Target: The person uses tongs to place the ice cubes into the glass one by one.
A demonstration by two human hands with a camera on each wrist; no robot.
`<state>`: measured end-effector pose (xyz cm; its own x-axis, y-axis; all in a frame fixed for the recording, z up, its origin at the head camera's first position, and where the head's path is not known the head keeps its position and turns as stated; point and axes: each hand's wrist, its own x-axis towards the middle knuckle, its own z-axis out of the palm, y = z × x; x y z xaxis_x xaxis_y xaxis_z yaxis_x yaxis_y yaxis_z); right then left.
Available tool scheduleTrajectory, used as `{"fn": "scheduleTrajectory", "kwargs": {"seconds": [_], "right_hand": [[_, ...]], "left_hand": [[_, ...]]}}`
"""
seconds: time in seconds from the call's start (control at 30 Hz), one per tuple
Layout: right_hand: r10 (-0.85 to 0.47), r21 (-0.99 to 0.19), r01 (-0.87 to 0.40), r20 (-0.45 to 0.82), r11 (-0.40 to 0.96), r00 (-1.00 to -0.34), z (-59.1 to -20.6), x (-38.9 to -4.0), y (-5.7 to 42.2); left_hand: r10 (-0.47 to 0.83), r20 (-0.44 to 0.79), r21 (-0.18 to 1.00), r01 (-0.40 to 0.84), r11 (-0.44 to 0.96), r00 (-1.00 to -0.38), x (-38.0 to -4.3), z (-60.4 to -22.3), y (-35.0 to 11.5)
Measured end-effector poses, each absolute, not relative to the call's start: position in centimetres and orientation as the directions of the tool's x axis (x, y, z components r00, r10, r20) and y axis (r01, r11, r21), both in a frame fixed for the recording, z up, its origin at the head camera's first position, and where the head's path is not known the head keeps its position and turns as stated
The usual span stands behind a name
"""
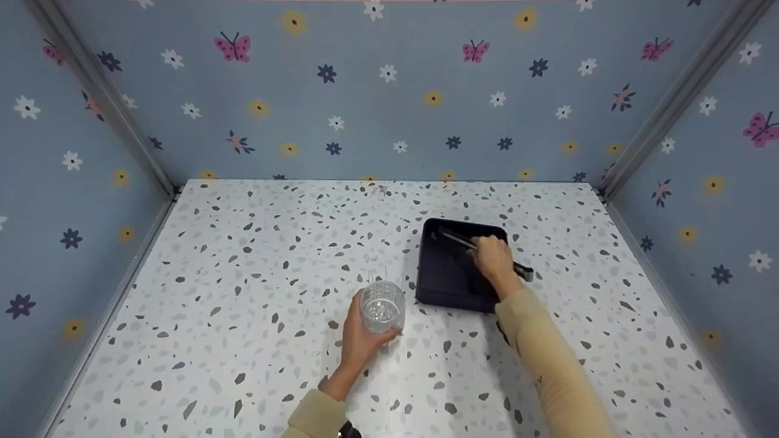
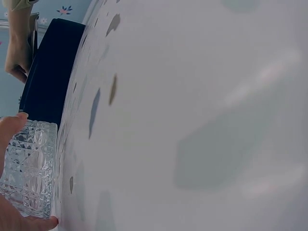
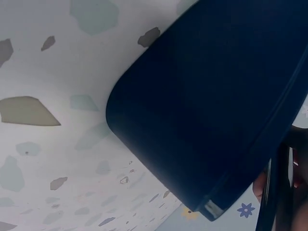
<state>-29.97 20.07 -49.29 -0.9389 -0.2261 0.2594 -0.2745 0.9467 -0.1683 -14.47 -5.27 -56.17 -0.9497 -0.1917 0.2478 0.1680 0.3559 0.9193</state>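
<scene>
A clear cut-glass tumbler [image 1: 382, 310] stands on the speckled table, and my left hand [image 1: 358, 342] grips it from the left and front. Its patterned side [image 2: 30, 166] shows close up in the left wrist view, between thumb and fingers. My right hand [image 1: 494, 261] holds a pair of tongs [image 1: 457, 238] with dark tips and a metal handle end. Those tips reach down into the far left part of a dark square tray [image 1: 453, 299]. Whether they pinch anything is too dark to tell. In the right wrist view the tray's wall [image 3: 192, 106] hides most of the tongs [image 3: 275, 192].
The white speckled tabletop [image 1: 255, 316] surrounds the tray and tumbler. Blue flowered panels [image 1: 389, 97] rise at the back and both sides, joined by grey corner posts [image 1: 681, 91]. The tray stands just right of the tumbler.
</scene>
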Motion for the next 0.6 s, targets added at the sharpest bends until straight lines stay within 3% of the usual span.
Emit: {"fn": "scheduleTrajectory", "kwargs": {"seconds": [0.6], "right_hand": [[-0.231, -0.21, -0.283, 0.244, 0.936, -0.942, -49.13, -29.54, 20.56]], "left_hand": [[-0.198, 0.258, 0.915, 0.174, 0.363, -0.946, -14.43, -55.98, -5.22]]}}
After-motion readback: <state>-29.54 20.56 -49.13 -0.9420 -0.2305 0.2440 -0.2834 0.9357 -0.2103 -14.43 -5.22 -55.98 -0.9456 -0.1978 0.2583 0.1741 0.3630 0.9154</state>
